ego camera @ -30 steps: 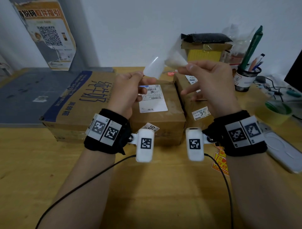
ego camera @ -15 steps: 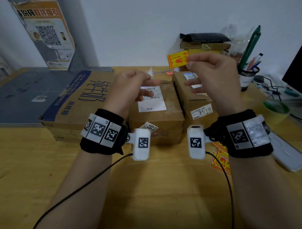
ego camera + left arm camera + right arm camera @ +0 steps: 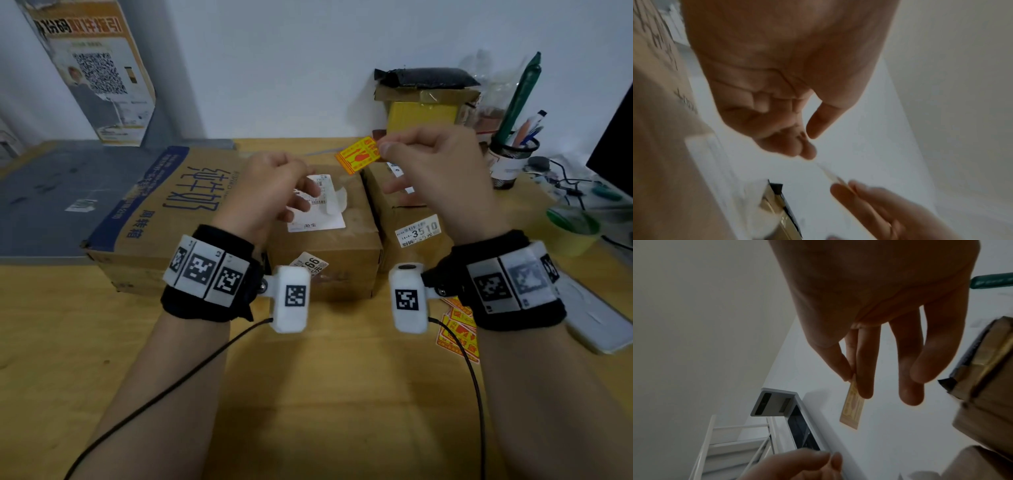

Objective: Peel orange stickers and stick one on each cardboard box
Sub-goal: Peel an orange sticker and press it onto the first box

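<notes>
Right hand (image 3: 442,171) pinches orange sticker (image 3: 359,156), boxes just below.
Left hand (image 3: 274,192), loosely curled, nearer middle box (image 3: 329,246); its hold unclear.

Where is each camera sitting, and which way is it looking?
Head: sits on the person's head, looks down at the brown cardboard boxes; both forearms show.
Left wrist: sits on the left wrist, looks along the left hand.
Right wrist: sits on the right wrist, looks along the right hand; its fingers pinch the orange rectangular paper sticker.
Head and right wrist share the sticker.
</notes>
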A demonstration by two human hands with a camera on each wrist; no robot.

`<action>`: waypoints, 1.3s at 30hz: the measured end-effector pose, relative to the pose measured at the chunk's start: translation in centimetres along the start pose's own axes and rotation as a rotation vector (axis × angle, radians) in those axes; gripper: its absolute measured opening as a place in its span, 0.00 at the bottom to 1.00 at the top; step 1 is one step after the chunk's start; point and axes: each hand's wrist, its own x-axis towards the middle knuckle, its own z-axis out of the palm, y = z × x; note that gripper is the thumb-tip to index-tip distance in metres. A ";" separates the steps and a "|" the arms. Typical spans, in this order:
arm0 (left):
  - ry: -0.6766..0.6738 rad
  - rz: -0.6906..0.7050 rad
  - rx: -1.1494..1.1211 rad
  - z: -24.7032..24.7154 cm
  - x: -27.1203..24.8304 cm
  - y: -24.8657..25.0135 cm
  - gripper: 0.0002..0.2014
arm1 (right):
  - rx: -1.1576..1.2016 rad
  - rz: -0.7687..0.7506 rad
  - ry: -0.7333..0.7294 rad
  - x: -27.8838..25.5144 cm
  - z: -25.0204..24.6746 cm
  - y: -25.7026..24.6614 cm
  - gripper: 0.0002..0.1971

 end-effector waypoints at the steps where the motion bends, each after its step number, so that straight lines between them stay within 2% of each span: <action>1: 0.013 -0.019 -0.007 -0.3 0.1 0.0 0.06 | 0.009 0.025 -0.007 0.1 0.0 0.2 0.06; 4: 0.036 -0.075 -0.013 -1.0 0.4 0.0 0.09 | 0.036 0.092 -0.038 0.3 0.3 0.4 0.06; 7: 0.023 -0.087 0.022 -0.8 0.7 -0.5 0.06 | 0.036 0.112 -0.065 0.2 0.7 0.5 0.06; 10: -0.069 -0.065 0.146 0.0 0.2 -0.3 0.10 | 0.037 0.108 -0.044 0.2 0.8 0.5 0.07; 13: -0.211 -0.133 0.212 0.8 -0.4 -0.2 0.18 | 0.042 0.103 -0.015 0.2 0.5 0.3 0.08; 16: -0.176 -0.154 0.247 1.3 -0.1 -0.5 0.16 | 0.037 0.085 -0.013 0.0 0.5 0.0 0.08; 19: -0.134 -0.099 0.282 1.5 -0.2 -0.4 0.21 | 0.057 0.052 -0.004 -0.5 0.2 -0.9 0.08; 22: -0.288 0.025 0.336 2.7 -1.3 0.1 0.15 | 0.082 -0.019 -0.006 -1.1 -0.4 -2.1 0.08; 24: -0.427 0.045 0.329 3.7 -2.1 0.4 0.15 | 0.066 -0.070 -0.021 -1.5 -0.7 -2.7 0.08; 26: -0.481 0.064 0.339 3.9 -2.2 0.4 0.15 | 0.036 -0.096 -0.028 -1.9 -0.8 -3.0 0.06; 28: -0.428 0.059 0.293 3.1 -1.9 0.2 0.15 | 0.019 -0.093 -0.032 -1.9 -0.7 -2.8 0.05; 33: -0.159 0.006 0.093 -0.8 -0.6 -0.4 0.14 | -0.041 -0.033 -0.066 -1.1 -0.2 -1.2 0.07; 36: -0.153 -0.009 0.105 -2.2 -0.4 -0.8 0.16 | -0.083 -0.017 -0.157 -0.9 0.6 -0.5 0.11; 39: -0.168 0.012 0.182 -2.2 -0.7 -0.8 0.13 | -0.126 -0.023 -0.206 -1.0 1.2 -0.3 0.12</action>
